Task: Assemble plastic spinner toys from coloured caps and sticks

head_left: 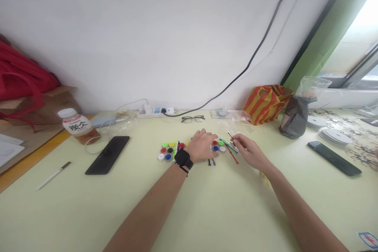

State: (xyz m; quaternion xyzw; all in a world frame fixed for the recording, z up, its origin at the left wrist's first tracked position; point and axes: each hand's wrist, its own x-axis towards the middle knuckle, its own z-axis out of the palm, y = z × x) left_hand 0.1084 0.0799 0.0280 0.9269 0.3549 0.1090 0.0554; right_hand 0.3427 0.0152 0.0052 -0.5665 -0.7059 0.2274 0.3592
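Small round pieces with coloured centres (168,157) stand in rows on the table, in green, yellow, red, black, white and blue. My left hand (203,145), with a black watch on its wrist, lies over the middle of these rows with its fingers apart; what is under the palm is hidden. To its right, my right hand (242,147) pinches a thin black stick (230,136) between thumb and fingertips. Thin coloured sticks (233,153), among them a red and a blue one, lie between the hands. A small yellow piece (267,181) shows beside my right forearm.
Glasses (193,119) and a power strip (153,112) lie along the wall. On the left are a bottle (78,126), a black phone (108,155) and a pen (53,176). A striped bag (264,104), a dark bag (295,116), white discs (335,136) and a dark flat case (333,158) occupy the right.
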